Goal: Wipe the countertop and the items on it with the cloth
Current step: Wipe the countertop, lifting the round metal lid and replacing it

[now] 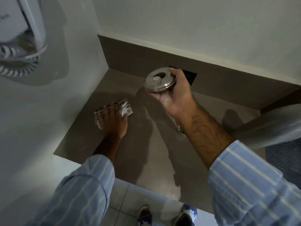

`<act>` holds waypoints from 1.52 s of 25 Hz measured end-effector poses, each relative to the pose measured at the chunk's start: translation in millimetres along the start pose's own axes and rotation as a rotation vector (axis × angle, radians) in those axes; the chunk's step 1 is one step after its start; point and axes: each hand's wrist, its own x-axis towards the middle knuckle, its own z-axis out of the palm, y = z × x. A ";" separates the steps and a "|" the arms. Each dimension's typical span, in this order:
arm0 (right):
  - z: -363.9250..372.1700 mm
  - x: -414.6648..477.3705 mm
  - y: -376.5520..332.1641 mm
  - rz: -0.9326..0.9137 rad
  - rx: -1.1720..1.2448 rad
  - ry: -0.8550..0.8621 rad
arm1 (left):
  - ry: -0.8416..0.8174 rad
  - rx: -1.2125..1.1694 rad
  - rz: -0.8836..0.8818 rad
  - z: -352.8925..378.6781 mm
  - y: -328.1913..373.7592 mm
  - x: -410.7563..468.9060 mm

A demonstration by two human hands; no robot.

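A grey-brown countertop [146, 144] fills the corner between two pale walls. My left hand [112, 121] lies flat on a white cloth with dark stripes [125, 110], pressing it against the counter near the left wall. My right hand [174, 93] holds a round metal dish [160, 82] lifted above the counter, close to the back wall. The dish is tilted toward me, and a small white object sits in its shallow middle. My thumb wraps the dish's near rim and my fingers grip its far side.
A dark socket plate [190, 75] sits on the brown backsplash behind the dish. A wall-mounted white appliance with a coiled cord [17, 62] hangs at upper left. A large grey rounded object [273, 124] stands at the right. The tiled floor and my shoes [145, 214] show below the counter's edge.
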 end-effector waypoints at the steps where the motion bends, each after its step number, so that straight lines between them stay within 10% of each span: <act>1: -0.1 -2.1 0.2 -0.020 -0.024 0.005 | -0.020 0.030 0.083 2.6 10.9 4.5; 12: -7.9 -18.4 43.0 0.024 -0.341 0.152 | -0.277 0.020 0.931 28.5 14.0 -257.5; 20: -87.2 -26.3 90.6 -0.059 -0.698 0.318 | -0.005 0.137 0.095 -15.4 -39.3 -52.5; 29: -120.5 5.7 125.1 -0.117 -1.051 0.436 | -0.208 0.190 0.690 -8.0 10.6 85.4; 38: -95.0 26.1 118.7 -0.315 -1.682 0.431 | 0.022 0.139 0.390 -33.7 -94.9 -25.2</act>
